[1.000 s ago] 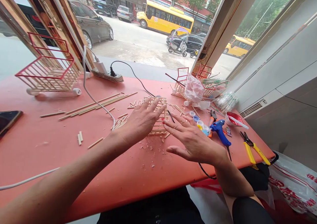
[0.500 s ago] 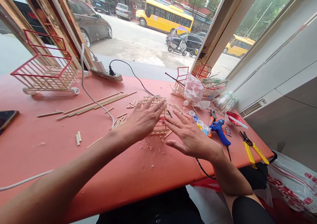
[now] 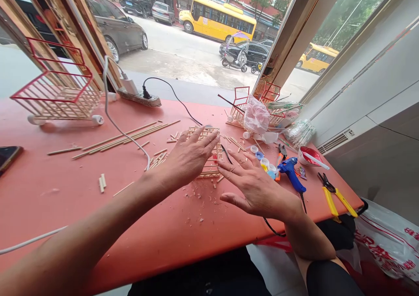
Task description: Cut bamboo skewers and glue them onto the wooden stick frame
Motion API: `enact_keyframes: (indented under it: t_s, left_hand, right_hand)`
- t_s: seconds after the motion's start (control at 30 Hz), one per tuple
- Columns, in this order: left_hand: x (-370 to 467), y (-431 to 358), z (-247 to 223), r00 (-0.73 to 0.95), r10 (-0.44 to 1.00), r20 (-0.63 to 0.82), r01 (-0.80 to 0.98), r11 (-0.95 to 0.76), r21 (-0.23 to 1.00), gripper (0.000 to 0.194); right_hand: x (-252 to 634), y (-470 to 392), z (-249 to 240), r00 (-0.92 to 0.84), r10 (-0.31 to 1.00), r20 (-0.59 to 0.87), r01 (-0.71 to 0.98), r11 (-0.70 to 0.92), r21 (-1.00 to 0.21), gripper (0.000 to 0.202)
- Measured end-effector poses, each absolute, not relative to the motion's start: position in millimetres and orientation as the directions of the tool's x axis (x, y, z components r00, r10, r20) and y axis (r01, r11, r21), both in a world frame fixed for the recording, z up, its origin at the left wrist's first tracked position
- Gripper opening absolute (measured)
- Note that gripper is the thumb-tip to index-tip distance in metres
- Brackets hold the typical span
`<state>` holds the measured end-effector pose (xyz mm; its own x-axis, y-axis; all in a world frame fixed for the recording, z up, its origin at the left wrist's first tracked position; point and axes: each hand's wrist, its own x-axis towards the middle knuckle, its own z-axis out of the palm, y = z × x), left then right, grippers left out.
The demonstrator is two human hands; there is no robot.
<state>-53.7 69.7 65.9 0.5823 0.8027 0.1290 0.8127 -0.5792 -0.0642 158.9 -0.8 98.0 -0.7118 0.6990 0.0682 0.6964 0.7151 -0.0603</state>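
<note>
A small wooden-stick frame (image 3: 209, 173) lies on the orange-red table (image 3: 157, 235). Across its top rests my left hand (image 3: 188, 158), palm down with fingers stretched out, hiding much of the sticks. My right hand (image 3: 252, 180) is spread beside the frame's right edge, its fingertips at or near the sticks; whether they touch is unclear. Neither hand grips anything. Short cut sticks (image 3: 159, 158) lie left of the frame, and wood crumbs are scattered in front of it.
At the back left stands a stick-built shopping cart (image 3: 62, 93) with red edging. Long sticks (image 3: 127, 139) and a white cable (image 3: 109, 108) cross the left side. Right of my hands are a blue glue gun (image 3: 290, 173), bottle caps (image 3: 264, 163), yellow-handled pliers (image 3: 335, 197) and a paint cup (image 3: 309, 155).
My right hand has shifted slightly right and down, with its fingers still spread. My left hand stays on the frame. The view has tilted a little.
</note>
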Motion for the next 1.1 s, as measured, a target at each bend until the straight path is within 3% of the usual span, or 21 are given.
enact_keyframes:
  t_s: [0.27, 0.53, 0.8, 1.1]
  left_hand:
    - [-53, 70, 67, 0.586, 0.799, 0.133, 0.809, -0.585, -0.054, 0.065]
    - [-53, 68, 69, 0.591, 0.801, 0.1, 0.807, -0.585, -0.081, 0.072]
    - [-54, 71, 69, 0.592, 0.795, 0.133, 0.805, -0.592, -0.041, 0.077]
    - [-52, 70, 72, 0.589, 0.801, 0.108, 0.808, -0.588, -0.052, 0.077]
  right_hand:
    - [156, -11, 106, -0.711, 0.703, -0.021, 0.701, 0.705, -0.11, 0.061]
    - [156, -13, 107, -0.72, 0.694, -0.017, 0.692, 0.715, -0.101, 0.059]
    - [159, 17, 89, -0.627, 0.749, 0.216, 0.771, 0.637, 0.031, 0.07]
    - [153, 32, 66, -0.564, 0.76, 0.324, 0.802, 0.598, -0.007, 0.056]
